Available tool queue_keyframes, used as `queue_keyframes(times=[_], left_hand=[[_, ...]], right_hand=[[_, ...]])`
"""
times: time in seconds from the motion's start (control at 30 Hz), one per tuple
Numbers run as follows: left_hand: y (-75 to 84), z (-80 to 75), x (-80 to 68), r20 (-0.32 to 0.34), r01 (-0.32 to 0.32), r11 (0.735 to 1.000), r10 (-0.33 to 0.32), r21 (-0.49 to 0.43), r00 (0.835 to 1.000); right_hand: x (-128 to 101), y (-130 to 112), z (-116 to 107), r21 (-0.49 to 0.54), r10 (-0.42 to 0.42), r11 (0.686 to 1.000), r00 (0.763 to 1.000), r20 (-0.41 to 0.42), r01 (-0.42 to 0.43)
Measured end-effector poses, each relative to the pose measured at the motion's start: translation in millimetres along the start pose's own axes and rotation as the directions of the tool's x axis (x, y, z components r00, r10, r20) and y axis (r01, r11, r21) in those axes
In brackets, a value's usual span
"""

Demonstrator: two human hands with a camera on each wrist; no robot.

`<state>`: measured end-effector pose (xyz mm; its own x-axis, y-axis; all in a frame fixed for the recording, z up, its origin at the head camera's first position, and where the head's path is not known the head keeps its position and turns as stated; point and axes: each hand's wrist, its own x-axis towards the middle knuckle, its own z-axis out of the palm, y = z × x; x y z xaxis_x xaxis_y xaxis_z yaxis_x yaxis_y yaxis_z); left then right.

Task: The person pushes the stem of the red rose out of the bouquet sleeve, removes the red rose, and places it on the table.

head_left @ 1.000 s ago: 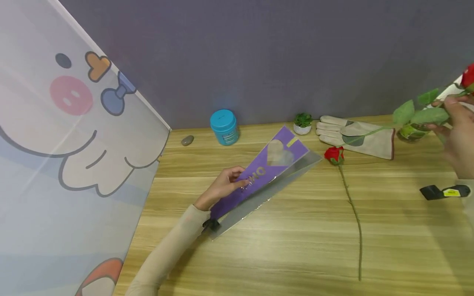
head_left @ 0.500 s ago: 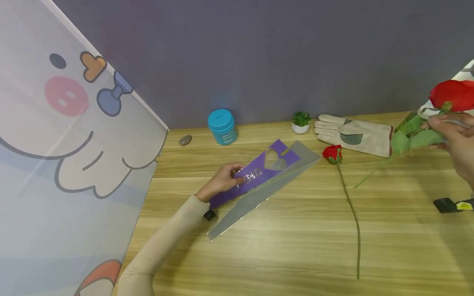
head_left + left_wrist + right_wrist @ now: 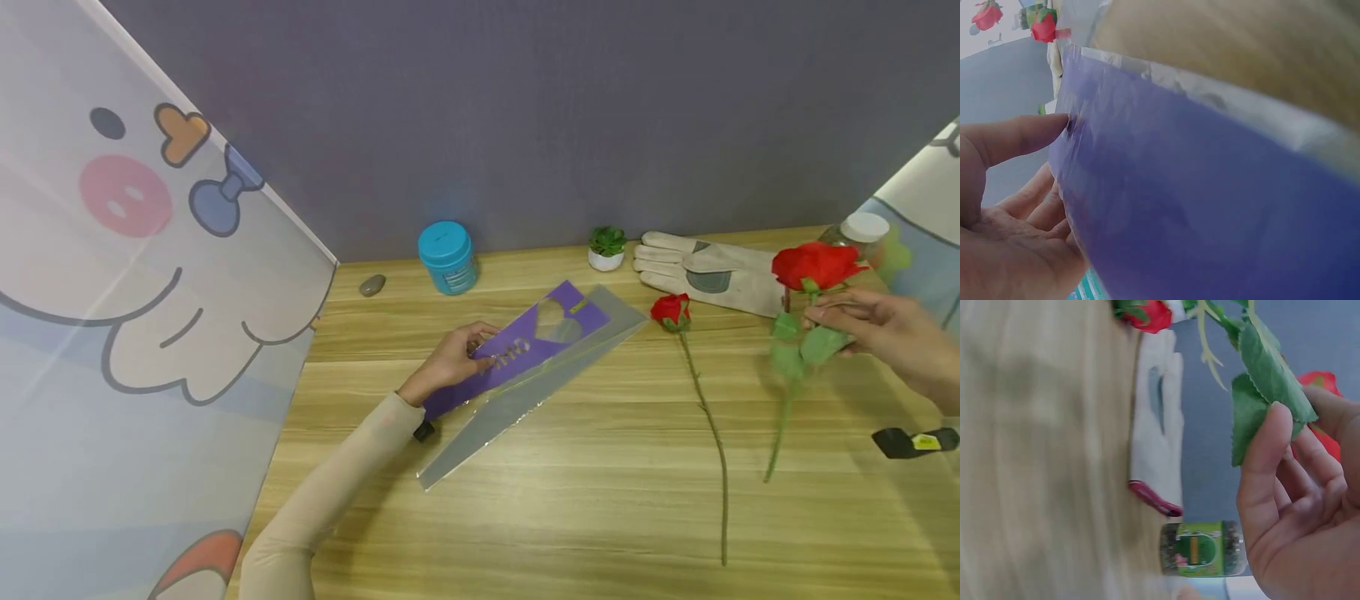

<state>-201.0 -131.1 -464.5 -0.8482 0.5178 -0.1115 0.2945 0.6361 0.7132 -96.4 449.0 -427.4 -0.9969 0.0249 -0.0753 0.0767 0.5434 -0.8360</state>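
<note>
My left hand (image 3: 452, 367) pinches the edge of a flower sleeve (image 3: 543, 350), purple on one side with a heart-shaped window and clear film on the other. In the left wrist view the thumb (image 3: 1029, 134) lies on the purple film (image 3: 1179, 181), fingers behind it. Over the table's right side, my right hand (image 3: 888, 337) holds a red rose (image 3: 817, 265) by its stem just under the bloom, stem hanging down. Green leaves (image 3: 1266, 381) are beside its thumb in the right wrist view. A second red rose (image 3: 671, 310) lies on the table between the sleeve and that hand.
Along the back edge stand a grey stone (image 3: 372, 285), a blue lidded tub (image 3: 447, 258), a small potted succulent (image 3: 607, 248) and a pale work glove (image 3: 708, 271). A jar with a white lid (image 3: 864, 227) is at the back right. Walls border the table (image 3: 600, 517).
My right hand has brought the rose in from the far right, leftward and nearer, its stem swinging to hang down. The sleeve has dropped and turned slightly in my left hand.
</note>
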Motion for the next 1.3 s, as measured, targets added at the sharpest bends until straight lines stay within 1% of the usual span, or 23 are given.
queue_keyframes(times=[0.07, 0.1, 0.17, 0.23, 0.3, 0.33, 0.4, 0.53, 0.6, 0.73, 0.83, 0.97, 1.17, 1.3], left_hand=[[0.0, -0.8, 0.5, -0.008, 0.001, 1.0, -0.001, 0.027, 1.0], [0.3, -1.4, 0.6, -0.011, 0.001, 0.999, 0.0, 0.034, 1.0], [0.0, -1.8, 1.1, -0.016, 0.0, 0.999, 0.001, 0.055, 1.0], [-0.6, -2.0, 1.2, -0.019, 0.001, 0.997, 0.0, 0.076, 1.0], [-1.5, -2.1, 1.0, -0.02, 0.007, 0.996, -0.006, 0.086, 1.0], [-2.1, -2.2, 0.8, -0.022, 0.011, 0.996, -0.009, 0.091, 1.0], [-2.9, -2.6, 0.2, -0.022, 0.017, 0.995, -0.015, 0.095, 1.0], [-4.0, -3.9, -1.4, -0.019, 0.023, 0.995, -0.021, 0.101, 1.0], [-3.8, -4.2, -2.1, -0.017, 0.022, 0.994, -0.021, 0.108, 1.0], [-3.1, -4.8, -3.6, -0.018, 0.024, 0.993, -0.023, 0.114, 1.0], [-4.5, -4.5, -4.4, -0.016, 0.028, 0.993, -0.027, 0.111, 1.0], [-7.4, -4.2, -5.5, -0.014, 0.03, 0.995, -0.029, 0.093, 0.999], [-8.6, -7.4, -9.1, -0.007, 0.046, 0.998, -0.046, 0.039, 0.999], [-9.5, -10.0, -12.6, 0.001, 0.051, 0.999, -0.051, 0.019, 0.999]], right_hand=[[0, 3, 4, -0.036, 0.007, 0.999, 0.998, 0.055, -0.005], [0, 4, 6, -0.052, -0.003, 0.999, 0.997, 0.08, 0.007], [-1, 6, 10, -0.057, 0.003, 0.998, 0.99, 0.14, 0.005], [-1, 9, 15, -0.05, -0.01, 0.999, 0.984, 0.178, 0.019], [1, 12, 22, -0.043, -0.028, 0.998, 0.979, 0.2, 0.038], [2, 13, 25, -0.025, -0.027, 0.999, 0.977, 0.211, 0.033], [3, 15, 34, -0.003, -0.048, 0.999, 0.976, 0.215, 0.049], [1, 18, 46, 0.022, -0.009, 1.0, 0.969, 0.247, 0.004], [0, 19, 51, 0.004, 0.014, 1.0, 0.967, 0.254, -0.015], [-2, 22, 57, -0.008, 0.023, 1.0, 0.968, 0.251, -0.022], [-3, 24, 61, -0.005, 0.045, 0.999, 0.97, 0.238, -0.045], [-4, 24, 64, -0.023, 0.07, 0.998, 0.974, 0.217, -0.066], [-4, 23, 70, -0.063, 0.094, 0.994, 0.982, 0.166, -0.085], [-7, 23, 71, -0.079, 0.07, 0.995, 0.988, 0.135, -0.06]])
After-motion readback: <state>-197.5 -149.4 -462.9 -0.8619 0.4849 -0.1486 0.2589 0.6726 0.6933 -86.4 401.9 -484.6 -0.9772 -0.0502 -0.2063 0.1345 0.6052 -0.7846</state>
